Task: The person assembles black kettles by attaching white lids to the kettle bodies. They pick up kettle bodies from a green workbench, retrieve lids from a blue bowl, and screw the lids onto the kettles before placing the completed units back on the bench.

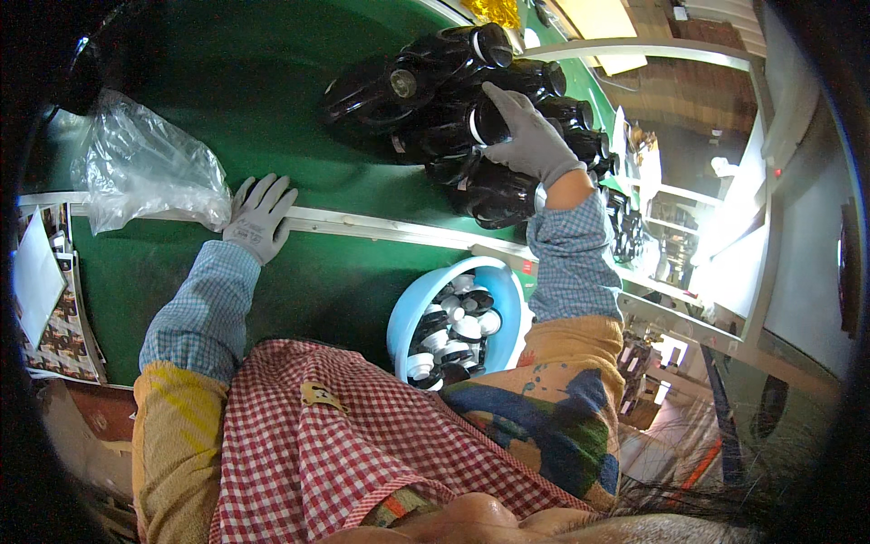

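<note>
My right hand, in a grey glove, reaches into a cluster of glossy black jugs. Its thumb and fingers wrap round the end of one black jug lying on its side among the others; the fingertips are partly hidden. My left hand, gloved alike, lies flat with fingers spread on the pale metal rail along the green surface. Right beside it is a crumpled clear plastic bag.
A light blue basin of black and white caps stands close to my body. Printed sheets lie at far left. More black jugs stand at right, near a pale metal frame. Gold tinsel-like material is at the back.
</note>
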Available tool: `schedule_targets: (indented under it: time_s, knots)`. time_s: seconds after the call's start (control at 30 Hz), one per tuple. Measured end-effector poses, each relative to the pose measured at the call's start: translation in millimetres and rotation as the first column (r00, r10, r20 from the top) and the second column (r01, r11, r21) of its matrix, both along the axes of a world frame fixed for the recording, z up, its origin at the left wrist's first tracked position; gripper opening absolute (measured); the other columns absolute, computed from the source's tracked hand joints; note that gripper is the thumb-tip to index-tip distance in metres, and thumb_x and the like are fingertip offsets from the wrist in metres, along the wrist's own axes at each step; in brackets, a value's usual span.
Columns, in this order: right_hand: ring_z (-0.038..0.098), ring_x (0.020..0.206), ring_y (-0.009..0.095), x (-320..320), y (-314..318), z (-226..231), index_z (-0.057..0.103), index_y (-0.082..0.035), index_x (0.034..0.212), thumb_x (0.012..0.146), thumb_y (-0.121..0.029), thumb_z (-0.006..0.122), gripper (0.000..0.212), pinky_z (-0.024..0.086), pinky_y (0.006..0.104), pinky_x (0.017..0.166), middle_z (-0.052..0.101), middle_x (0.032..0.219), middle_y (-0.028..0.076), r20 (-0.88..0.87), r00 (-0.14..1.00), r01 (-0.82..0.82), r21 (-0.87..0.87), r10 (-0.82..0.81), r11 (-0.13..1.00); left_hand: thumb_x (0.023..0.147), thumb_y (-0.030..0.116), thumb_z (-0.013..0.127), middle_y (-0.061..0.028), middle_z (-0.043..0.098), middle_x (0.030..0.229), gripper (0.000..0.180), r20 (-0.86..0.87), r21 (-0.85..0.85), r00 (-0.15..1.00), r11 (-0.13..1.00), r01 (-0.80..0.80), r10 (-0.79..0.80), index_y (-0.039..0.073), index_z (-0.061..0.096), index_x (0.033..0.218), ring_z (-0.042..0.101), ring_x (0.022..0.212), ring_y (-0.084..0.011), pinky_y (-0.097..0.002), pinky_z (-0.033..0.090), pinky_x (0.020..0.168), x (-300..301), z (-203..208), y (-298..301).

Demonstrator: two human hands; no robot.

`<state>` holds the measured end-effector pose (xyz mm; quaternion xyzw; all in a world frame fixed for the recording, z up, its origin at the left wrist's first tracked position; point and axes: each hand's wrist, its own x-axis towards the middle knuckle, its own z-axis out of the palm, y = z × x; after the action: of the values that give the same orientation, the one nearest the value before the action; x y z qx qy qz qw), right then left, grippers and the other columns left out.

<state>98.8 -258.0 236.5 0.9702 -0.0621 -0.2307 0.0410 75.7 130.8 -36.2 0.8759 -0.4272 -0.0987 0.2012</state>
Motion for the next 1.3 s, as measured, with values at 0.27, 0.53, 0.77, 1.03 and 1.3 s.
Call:
schedule_targets:
  time_s: [0.27,0.53,0.77,1.03,1.3]
  knots:
    - [0.047,0.138,0.036,-5.9,-4.2,-10.1,0.031,-0.025,0.157,0.078,-0.028,0.080,0.093,0.043,0.0443,0.114,0.041,0.152,0.017,0.054,0.996,-0.071,-0.002,0.071,0.997,0.094,0.029,0.060,-0.0080,0.040,0.155,0.055,-0.041,0.044,0.999,0.999,-0.009,0.011,0.016,0.047,0.146,0.032,0.147,-0.0270,-0.0507,0.018,0.125,-0.4,4.7,-2.2]
    - [0.063,0.120,0.038,1.8,9.7,-5.2,0.035,-0.013,0.156,0.084,-0.089,0.037,0.104,0.050,0.0496,0.099,0.065,0.128,0.022,0.094,0.957,0.291,-0.236,-0.276,0.927,0.097,0.031,0.059,-0.0058,0.037,0.158,0.055,-0.064,0.154,0.998,0.988,0.011,-0.001,0.018,0.044,0.148,0.029,0.149,-0.0242,-0.0498,0.015,0.126,-0.4,7.3,-3.6]
    - [0.065,0.116,0.038,-18.0,-9.3,-10.3,0.047,-0.014,0.149,0.098,-0.068,0.042,0.074,0.048,0.0438,0.101,0.071,0.120,0.019,0.305,0.895,0.315,0.085,-0.326,0.945,0.096,0.031,0.059,-0.0055,0.037,0.158,0.056,-0.083,0.150,0.997,0.989,0.014,-0.002,0.019,0.044,0.149,0.028,0.149,-0.0241,-0.0501,0.015,0.126,0.6,7.5,-2.7]
    - [0.044,0.142,0.036,-27.6,-17.5,-22.9,0.042,-0.008,0.152,0.093,-0.049,0.066,0.076,0.037,0.0414,0.116,0.044,0.153,0.022,0.395,0.909,0.065,0.179,-0.132,0.982,0.095,0.027,0.057,-0.0088,0.040,0.155,0.053,-0.024,0.040,1.000,0.999,0.008,-0.007,0.015,0.047,0.145,0.033,0.146,-0.0289,-0.0525,0.021,0.124,-0.3,1.2,-1.3]
    - [0.045,0.139,0.036,-19.2,-16.7,-20.8,0.037,-0.012,0.155,0.075,-0.022,0.082,0.092,0.036,0.0407,0.118,0.046,0.150,0.020,0.243,0.968,-0.007,0.245,-0.054,0.970,0.096,0.030,0.060,-0.0064,0.039,0.157,0.054,-0.040,0.069,0.999,0.998,0.013,-0.011,0.018,0.046,0.147,0.030,0.148,-0.0250,-0.0507,0.017,0.126,0.3,2.2,-1.8]
